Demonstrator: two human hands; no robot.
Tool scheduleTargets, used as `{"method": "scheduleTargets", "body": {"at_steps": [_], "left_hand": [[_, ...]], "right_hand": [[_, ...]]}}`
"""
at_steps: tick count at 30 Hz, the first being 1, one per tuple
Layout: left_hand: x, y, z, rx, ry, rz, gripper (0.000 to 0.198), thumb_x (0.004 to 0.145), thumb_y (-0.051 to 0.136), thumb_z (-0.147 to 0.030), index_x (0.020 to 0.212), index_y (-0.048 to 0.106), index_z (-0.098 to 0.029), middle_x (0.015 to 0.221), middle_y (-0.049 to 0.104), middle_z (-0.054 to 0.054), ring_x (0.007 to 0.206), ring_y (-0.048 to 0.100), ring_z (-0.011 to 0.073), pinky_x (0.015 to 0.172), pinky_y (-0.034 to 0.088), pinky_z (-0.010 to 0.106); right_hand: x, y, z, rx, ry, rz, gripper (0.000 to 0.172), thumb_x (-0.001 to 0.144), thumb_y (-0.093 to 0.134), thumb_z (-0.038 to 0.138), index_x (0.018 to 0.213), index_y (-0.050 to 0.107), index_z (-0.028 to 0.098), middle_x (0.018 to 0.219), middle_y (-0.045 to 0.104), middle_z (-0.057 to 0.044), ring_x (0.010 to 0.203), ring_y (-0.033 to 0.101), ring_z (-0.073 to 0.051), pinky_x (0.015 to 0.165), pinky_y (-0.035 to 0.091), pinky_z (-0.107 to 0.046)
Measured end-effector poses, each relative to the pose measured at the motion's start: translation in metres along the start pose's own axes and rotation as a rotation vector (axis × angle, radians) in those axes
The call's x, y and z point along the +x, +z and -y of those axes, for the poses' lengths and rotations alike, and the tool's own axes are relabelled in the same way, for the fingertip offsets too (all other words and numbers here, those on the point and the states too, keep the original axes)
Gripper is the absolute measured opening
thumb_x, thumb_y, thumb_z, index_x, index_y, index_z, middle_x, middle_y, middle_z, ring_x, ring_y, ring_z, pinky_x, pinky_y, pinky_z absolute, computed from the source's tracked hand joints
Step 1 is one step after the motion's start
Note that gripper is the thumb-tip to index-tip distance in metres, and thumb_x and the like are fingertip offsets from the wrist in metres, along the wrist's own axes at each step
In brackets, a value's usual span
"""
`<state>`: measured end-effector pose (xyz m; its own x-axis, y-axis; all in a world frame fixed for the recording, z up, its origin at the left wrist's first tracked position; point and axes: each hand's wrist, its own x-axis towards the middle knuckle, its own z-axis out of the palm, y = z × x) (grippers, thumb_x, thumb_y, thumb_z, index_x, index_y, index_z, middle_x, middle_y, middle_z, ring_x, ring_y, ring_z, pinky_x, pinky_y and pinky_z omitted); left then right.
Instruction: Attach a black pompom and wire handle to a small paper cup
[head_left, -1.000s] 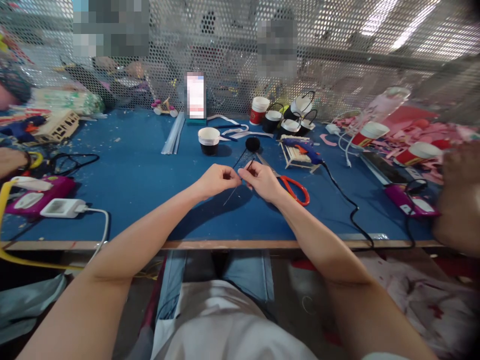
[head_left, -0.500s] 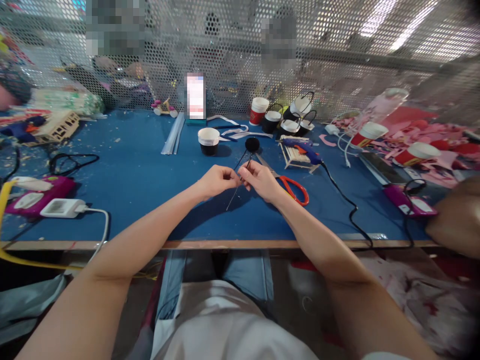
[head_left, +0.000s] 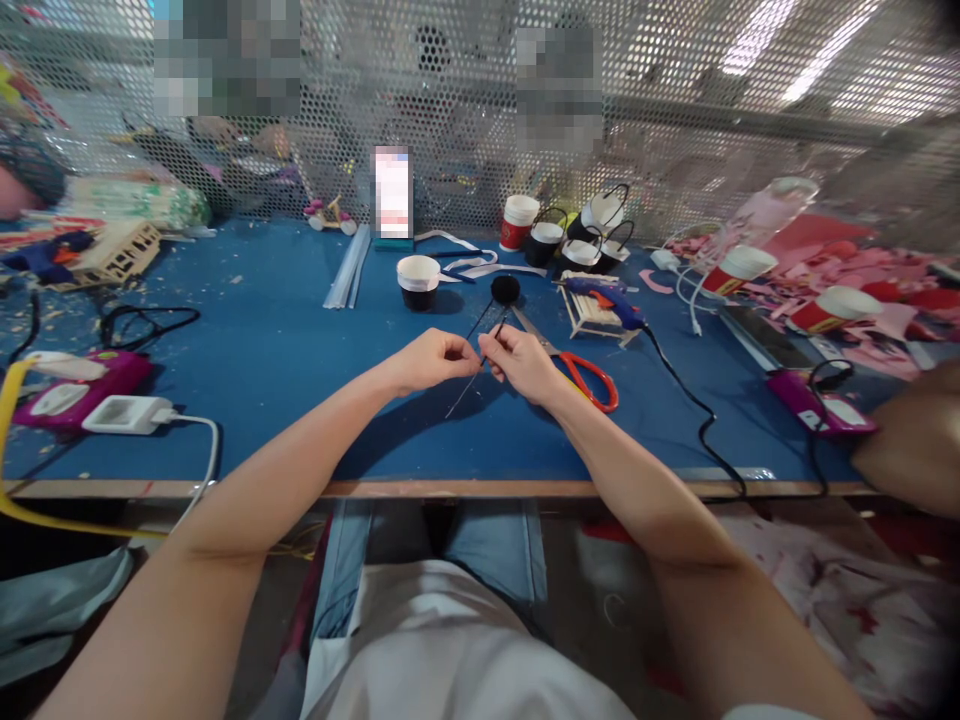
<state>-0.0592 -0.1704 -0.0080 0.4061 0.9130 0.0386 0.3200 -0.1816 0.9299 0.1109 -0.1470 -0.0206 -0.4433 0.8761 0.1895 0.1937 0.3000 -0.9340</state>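
My left hand [head_left: 442, 358] and my right hand [head_left: 517, 358] meet above the middle of the blue table, both with pinched fingers. Between them they grip a thin wire [head_left: 461, 397], whose bare end sticks out toward the lower left. Its upper part looks dark near my right fingertips. A thin black strand runs from my fingers to a round black ball [head_left: 505, 290], which lies just beyond. Beside my right hand are scissors with red handles [head_left: 592, 382], their blades partly hidden behind the hand. A white cup with a black lower part [head_left: 418, 282] stands beyond my left hand.
Several black cups with handles [head_left: 544, 243] and a red cup [head_left: 519, 222] stand at the back. A blue glue gun [head_left: 611, 300] rests on a small wooden rack. Purple power strips [head_left: 817, 405] lie at both sides. A phone [head_left: 393, 195] leans near the mesh [head_left: 465, 110].
The wire's free end has swung slightly to the left and up. Both hands keep their pinch and have barely shifted.
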Motion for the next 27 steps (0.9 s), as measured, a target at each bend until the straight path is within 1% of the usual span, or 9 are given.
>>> {"method": "scheduleTargets", "body": {"at_steps": [6,12,14,16,19,22,25,27], "left_hand": [[0.000,-0.002,-0.001,0.027,-0.003,0.021,0.020,0.068,0.062,-0.030,0.074,0.065,-0.011,0.067,0.062,0.001,0.059,0.049,0.0080,0.061,0.039,0.023],[0.000,0.002,0.000,-0.073,-0.016,-0.008,0.021,0.067,0.064,-0.032,0.065,0.061,-0.011,0.060,0.057,-0.001,0.057,0.047,0.0073,0.058,0.036,0.022],[0.000,0.004,0.000,-0.117,-0.006,-0.038,0.021,0.065,0.065,-0.031,0.063,0.061,-0.011,0.060,0.057,-0.001,0.057,0.047,0.0074,0.057,0.036,0.022],[0.001,0.005,-0.001,-0.158,0.005,-0.098,0.020,0.066,0.065,-0.031,0.065,0.061,-0.011,0.062,0.058,0.000,0.056,0.046,0.0067,0.055,0.034,0.022],[0.001,0.006,-0.003,-0.189,0.021,-0.222,0.021,0.068,0.065,-0.033,0.068,0.060,-0.012,0.059,0.056,-0.002,0.050,0.041,0.0051,0.050,0.031,0.021],[0.002,0.007,-0.003,-0.263,0.032,-0.269,0.020,0.068,0.064,-0.032,0.068,0.058,-0.013,0.058,0.053,-0.003,0.050,0.043,0.0049,0.051,0.033,0.021],[0.003,0.009,-0.001,-0.372,0.032,-0.279,0.020,0.067,0.065,-0.031,0.069,0.057,-0.013,0.060,0.053,-0.003,0.052,0.045,0.0052,0.052,0.036,0.021],[0.003,0.011,-0.001,-0.399,0.046,-0.303,0.020,0.066,0.066,-0.030,0.069,0.057,-0.013,0.062,0.053,-0.003,0.054,0.046,0.0056,0.053,0.037,0.021]], "right_hand": [[-0.001,-0.001,0.002,-0.022,0.004,0.008,0.040,0.078,0.052,0.057,0.068,0.046,0.018,0.047,0.043,0.006,0.040,0.041,-0.006,0.040,0.035,-0.020],[-0.002,0.001,0.002,-0.011,-0.013,0.002,0.039,0.078,0.053,0.054,0.069,0.047,0.017,0.050,0.044,0.006,0.042,0.042,-0.005,0.040,0.036,-0.019],[-0.002,0.001,0.004,0.014,-0.012,0.012,0.038,0.078,0.054,0.054,0.070,0.047,0.017,0.053,0.046,0.005,0.044,0.045,-0.006,0.041,0.039,-0.019],[-0.003,0.000,0.005,0.053,0.004,0.030,0.037,0.079,0.053,0.053,0.073,0.048,0.017,0.057,0.051,0.003,0.047,0.048,-0.006,0.041,0.041,-0.019],[-0.005,0.000,0.008,0.111,0.047,0.111,0.034,0.079,0.053,0.050,0.079,0.050,0.016,0.066,0.059,0.000,0.050,0.051,-0.007,0.043,0.043,-0.020],[-0.007,0.003,0.008,0.136,0.075,0.187,0.029,0.077,0.060,0.044,0.078,0.051,0.016,0.070,0.062,-0.001,0.049,0.051,-0.006,0.043,0.043,-0.020],[-0.007,0.008,0.008,0.147,0.056,0.155,0.027,0.075,0.062,0.040,0.073,0.050,0.016,0.065,0.060,0.001,0.047,0.051,-0.006,0.042,0.043,-0.019],[-0.007,0.009,0.007,0.155,0.040,0.136,0.027,0.075,0.062,0.039,0.071,0.049,0.016,0.063,0.059,0.002,0.047,0.051,-0.006,0.041,0.043,-0.019]]}}
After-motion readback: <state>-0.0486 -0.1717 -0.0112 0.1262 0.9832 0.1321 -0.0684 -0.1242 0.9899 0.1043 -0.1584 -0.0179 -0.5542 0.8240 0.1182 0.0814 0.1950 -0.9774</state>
